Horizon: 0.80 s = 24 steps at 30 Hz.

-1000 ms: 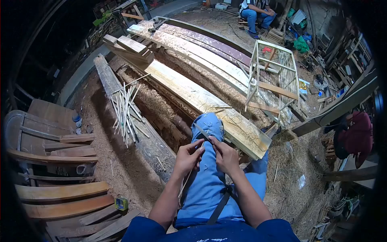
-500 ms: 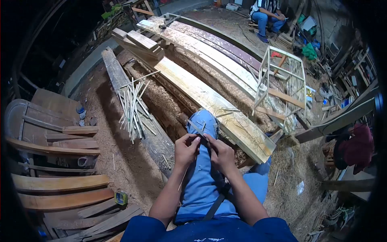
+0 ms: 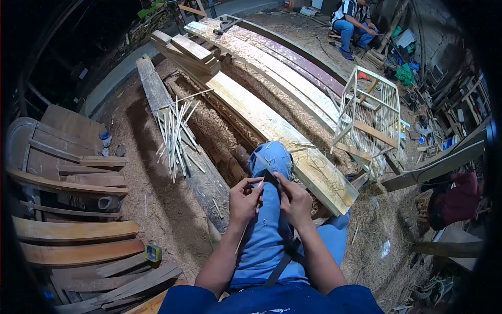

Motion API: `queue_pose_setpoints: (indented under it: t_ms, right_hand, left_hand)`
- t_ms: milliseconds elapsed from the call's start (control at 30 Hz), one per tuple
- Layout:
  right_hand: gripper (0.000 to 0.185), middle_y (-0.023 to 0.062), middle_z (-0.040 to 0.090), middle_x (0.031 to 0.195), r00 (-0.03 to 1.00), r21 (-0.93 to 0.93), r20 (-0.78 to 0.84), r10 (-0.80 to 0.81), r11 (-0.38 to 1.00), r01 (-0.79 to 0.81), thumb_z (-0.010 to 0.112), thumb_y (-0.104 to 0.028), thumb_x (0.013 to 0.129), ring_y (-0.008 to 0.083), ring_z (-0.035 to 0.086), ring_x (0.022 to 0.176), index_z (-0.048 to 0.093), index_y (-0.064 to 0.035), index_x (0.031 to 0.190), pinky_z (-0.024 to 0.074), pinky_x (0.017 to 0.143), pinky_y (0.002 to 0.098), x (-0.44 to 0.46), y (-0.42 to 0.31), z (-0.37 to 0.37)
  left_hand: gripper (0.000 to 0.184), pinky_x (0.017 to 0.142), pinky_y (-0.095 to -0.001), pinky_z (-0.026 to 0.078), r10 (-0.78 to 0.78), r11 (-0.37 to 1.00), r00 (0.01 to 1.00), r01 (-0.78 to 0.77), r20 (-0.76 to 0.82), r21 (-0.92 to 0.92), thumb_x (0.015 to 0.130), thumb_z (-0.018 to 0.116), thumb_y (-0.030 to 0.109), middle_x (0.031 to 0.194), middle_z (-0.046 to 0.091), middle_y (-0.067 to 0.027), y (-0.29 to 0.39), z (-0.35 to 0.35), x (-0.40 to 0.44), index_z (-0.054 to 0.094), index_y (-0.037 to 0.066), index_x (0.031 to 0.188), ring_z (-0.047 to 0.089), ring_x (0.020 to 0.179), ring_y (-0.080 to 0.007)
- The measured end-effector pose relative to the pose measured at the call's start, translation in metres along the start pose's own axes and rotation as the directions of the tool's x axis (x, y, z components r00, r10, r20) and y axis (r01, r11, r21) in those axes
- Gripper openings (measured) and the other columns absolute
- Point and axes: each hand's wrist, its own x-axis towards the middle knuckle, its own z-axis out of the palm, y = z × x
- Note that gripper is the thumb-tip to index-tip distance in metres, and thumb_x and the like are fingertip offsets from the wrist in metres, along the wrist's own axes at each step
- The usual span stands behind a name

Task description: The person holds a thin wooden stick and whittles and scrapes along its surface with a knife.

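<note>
Right hand (image 3: 294, 200): fingers wrapped around 1 knife (image 3: 270, 177), its blade slanting up and to the left above the knee (image 3: 272, 155).
Left hand (image 3: 244, 202): thumb and fingers pinching 1 thin stick (image 3: 239, 244), whose lower part runs down beside the forearm (image 3: 220, 259).
Fingertips: the 2 hands nearly meet at the blade; whether it touches the stick cannot be told.
Grey plank (image 3: 205, 175): left of the knee, bearing a loose pile of pale sticks (image 3: 174, 137).
Pale board (image 3: 248, 107): long, beyond the knee, strewn with shavings (image 3: 334, 179).
Cage (image 3: 375, 134): wooden, right of the board.
Far side: 1 other person (image 3: 349, 26), seated.
</note>
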Motion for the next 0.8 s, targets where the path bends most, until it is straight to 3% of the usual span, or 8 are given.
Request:
queue_pose_setpoints:
  t_ms: [67,300,333,500,567,800]
  right_hand:
    - [0.042,0.0134,0.062,0.078,0.997,-0.046,-0.075,0.018,0.999,-0.022,0.066,-0.016,0.095,0.0361,0.066,0.073,0.066,-0.0285,0.135,0.0514,0.064,0.0488,0.002,0.012,0.006]
    - [0.04,0.0146,0.062,0.077,0.965,-0.123,-0.191,0.179,0.971,-0.205,0.065,-0.017,0.096,0.0369,0.065,0.072,0.067,-0.0254,0.135,0.0505,0.067,0.0511,0.016,0.047,0.004]
    - [0.041,0.0133,0.059,0.074,0.971,-0.106,-0.213,0.11,0.985,-0.135,0.064,-0.016,0.096,0.0355,0.064,0.069,0.067,-0.0254,0.136,0.0503,0.065,0.0496,0.019,0.053,0.003]
    - [0.049,0.0108,0.057,0.072,0.997,-0.05,-0.08,-0.01,0.999,0.006,0.066,-0.012,0.092,0.032,0.062,0.063,0.066,-0.0284,0.137,0.0504,0.059,0.0443,0.009,0.032,-0.005]
    - [0.053,0.0097,0.056,0.072,0.998,-0.119,0.041,-0.04,0.992,0.045,0.068,-0.01,0.089,0.0305,0.062,0.062,0.065,-0.0298,0.138,0.0504,0.058,0.0442,0.0,0.025,-0.005]
    - [0.053,0.0104,0.058,0.074,0.999,-0.186,0.015,0.048,0.982,-0.045,0.067,-0.013,0.089,0.0332,0.064,0.064,0.064,-0.0303,0.139,0.0502,0.058,0.0467,0.005,0.047,-0.018]
  left_hand:
    - [0.016,0.038,-0.0208,0.035,0.003,1.0,1.0,-0.003,0.008,0.0,0.099,0.07,0.013,0.066,0.061,-0.0007,-0.007,0.002,0.005,0.07,0.002,0.109,0.047,0.042,-0.0046]
    - [0.015,0.039,-0.0229,0.036,-0.051,0.992,0.999,0.051,-0.004,0.111,0.1,0.067,0.012,0.063,0.061,-0.0018,-0.012,0.001,0.025,0.07,0.003,0.111,0.049,0.044,-0.0056]
    - [0.015,0.039,-0.0231,0.036,-0.077,0.991,0.997,0.077,-0.002,0.106,0.1,0.067,0.012,0.063,0.061,-0.0017,-0.011,0.001,0.025,0.069,0.003,0.111,0.049,0.044,-0.0057]
    - [0.014,0.04,-0.0229,0.037,-0.08,0.992,0.997,0.08,-0.003,0.099,0.099,0.068,0.011,0.063,0.061,-0.0011,-0.015,0.008,0.027,0.07,0.002,0.11,0.05,0.045,-0.0054]
    - [0.013,0.041,-0.0224,0.036,-0.08,0.992,0.996,0.083,-0.034,0.1,0.098,0.07,0.011,0.064,0.062,-0.0005,-0.022,0.012,0.029,0.07,0.002,0.107,0.051,0.047,-0.0047]
    - [0.015,0.045,-0.0206,0.038,-0.08,0.992,0.995,0.073,0.066,0.105,0.096,0.073,0.013,0.067,0.063,0.0016,-0.022,0.028,0.017,0.071,0.001,0.105,0.054,0.052,-0.0034]
